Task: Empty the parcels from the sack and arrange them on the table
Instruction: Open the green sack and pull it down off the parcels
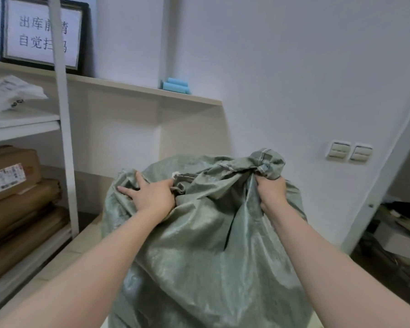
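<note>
Sack (199,245), bulging, standing on the table (81,247): you are clenching its bunched neck in your right hand (270,189), pressing your flat, splayed left hand (149,197) on its top; nothing emptied yet.

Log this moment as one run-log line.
phase: sack not yet opened | left hand: spread flat on sack top | right hand: grips bunched mouth | unloading: not begun
</note>
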Motion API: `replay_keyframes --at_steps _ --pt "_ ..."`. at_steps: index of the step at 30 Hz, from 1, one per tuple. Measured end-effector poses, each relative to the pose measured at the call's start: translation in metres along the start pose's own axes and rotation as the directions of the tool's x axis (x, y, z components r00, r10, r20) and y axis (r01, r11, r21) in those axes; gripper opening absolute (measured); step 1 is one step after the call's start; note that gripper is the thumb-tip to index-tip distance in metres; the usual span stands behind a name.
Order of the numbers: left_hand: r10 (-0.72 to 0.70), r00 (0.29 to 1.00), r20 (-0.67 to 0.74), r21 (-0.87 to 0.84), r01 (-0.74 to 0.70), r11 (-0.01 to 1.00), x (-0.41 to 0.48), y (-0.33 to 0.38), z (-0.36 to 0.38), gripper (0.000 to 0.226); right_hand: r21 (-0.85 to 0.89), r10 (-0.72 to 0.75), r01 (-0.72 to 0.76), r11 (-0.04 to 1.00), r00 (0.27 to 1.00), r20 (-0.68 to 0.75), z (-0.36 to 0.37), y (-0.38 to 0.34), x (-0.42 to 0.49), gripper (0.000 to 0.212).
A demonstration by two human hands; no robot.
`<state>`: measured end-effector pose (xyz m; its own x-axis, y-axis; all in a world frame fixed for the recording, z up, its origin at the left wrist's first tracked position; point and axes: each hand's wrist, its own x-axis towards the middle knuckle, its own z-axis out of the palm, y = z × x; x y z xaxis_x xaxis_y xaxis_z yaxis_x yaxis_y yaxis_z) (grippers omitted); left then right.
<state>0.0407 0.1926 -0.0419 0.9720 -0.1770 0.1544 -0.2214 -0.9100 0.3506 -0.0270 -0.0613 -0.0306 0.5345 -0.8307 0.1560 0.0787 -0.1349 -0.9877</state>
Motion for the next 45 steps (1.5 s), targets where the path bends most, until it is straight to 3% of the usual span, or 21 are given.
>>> replay_keyframes --at_steps 4,7,9,14,18,21,22,24,27,29,30,33,35,38,40,42,45 --pt "0.040 0.987 -0.153 -0.347 -0.092 0.933 0.005 0.017 0.009 0.028 0.226 -0.101 0.103 0.969 0.995 -0.024 0.002 -0.033 -0.011 0.027" --pt "0.065 0.992 -0.108 -0.704 -0.122 0.700 0.008 0.062 0.030 0.030 0.397 -0.163 0.181 0.900 0.984 -0.079 -0.003 -0.059 -0.001 0.016" --pt "0.117 0.988 -0.100 -0.818 -0.149 0.556 0.007 0.090 0.048 0.020 0.461 -0.187 0.207 0.863 0.978 -0.088 -0.010 -0.075 0.009 0.018" --pt "0.243 0.955 -0.168 -0.951 -0.222 0.217 0.037 0.155 0.049 0.017 0.514 -0.261 0.265 0.816 0.962 -0.083 -0.034 -0.100 0.045 0.024" --pt "0.390 0.889 -0.240 -0.971 -0.211 -0.117 0.048 0.210 0.020 0.021 0.470 -0.379 0.385 0.794 0.919 -0.111 -0.045 -0.137 0.076 0.008" --pt "0.453 0.849 -0.272 -0.956 -0.186 -0.226 0.054 0.239 0.003 0.024 0.383 -0.427 0.418 0.824 0.902 -0.067 -0.056 -0.140 0.098 0.004" --pt "0.452 0.851 -0.268 -0.959 -0.189 -0.212 0.062 0.242 0.006 0.024 0.342 -0.415 0.403 0.849 0.909 -0.040 -0.059 -0.132 0.103 0.004" --pt "0.431 0.875 -0.221 -0.975 -0.214 -0.065 0.078 0.237 0.017 0.023 0.227 -0.368 0.358 0.906 0.930 0.000 -0.066 -0.106 0.109 0.008" --pt "0.331 0.928 -0.172 -0.895 -0.288 0.341 0.088 0.218 0.037 0.013 -0.073 -0.274 0.281 0.957 0.957 0.098 -0.072 -0.056 0.110 0.014" --pt "0.202 0.961 -0.188 -0.788 -0.270 0.553 0.084 0.203 0.042 0.020 -0.316 -0.201 0.259 0.913 0.958 0.205 -0.071 -0.026 0.107 0.010" --pt "0.159 0.965 -0.209 -0.757 -0.262 0.598 0.084 0.197 0.042 0.025 -0.423 -0.150 0.253 0.870 0.953 0.262 -0.068 -0.017 0.102 0.006" --pt "0.155 0.971 -0.179 -0.775 -0.237 0.585 0.073 0.190 0.026 0.047 -0.628 -0.076 0.272 0.730 0.944 0.320 -0.059 -0.003 0.093 0.010" --pt "0.235 0.961 -0.143 -0.708 -0.265 0.655 0.059 0.196 0.007 0.058 -0.584 -0.095 0.299 0.754 0.931 0.353 -0.057 -0.012 0.080 0.018" --pt "0.448 0.891 -0.074 -0.475 -0.427 0.770 0.033 0.213 -0.010 0.090 -0.370 -0.195 0.391 0.843 0.862 0.468 -0.060 -0.039 0.056 0.023" --pt "0.524 0.851 0.003 -0.327 -0.495 0.805 0.017 0.222 -0.004 0.105 -0.377 -0.184 0.450 0.810 0.804 0.565 -0.069 -0.053 0.043 0.036" --pt "0.542 0.838 0.068 -0.231 -0.515 0.826 0.008 0.225 0.009 0.107 -0.415 -0.158 0.521 0.746 0.744 0.649 -0.084 -0.051 0.036 0.057" --pt "0.505 0.843 0.184 -0.124 -0.490 0.863 0.002 0.217 0.034 0.089 -0.542 0.057 0.446 0.712 0.733 0.678 -0.116 -0.028 0.039 0.050"
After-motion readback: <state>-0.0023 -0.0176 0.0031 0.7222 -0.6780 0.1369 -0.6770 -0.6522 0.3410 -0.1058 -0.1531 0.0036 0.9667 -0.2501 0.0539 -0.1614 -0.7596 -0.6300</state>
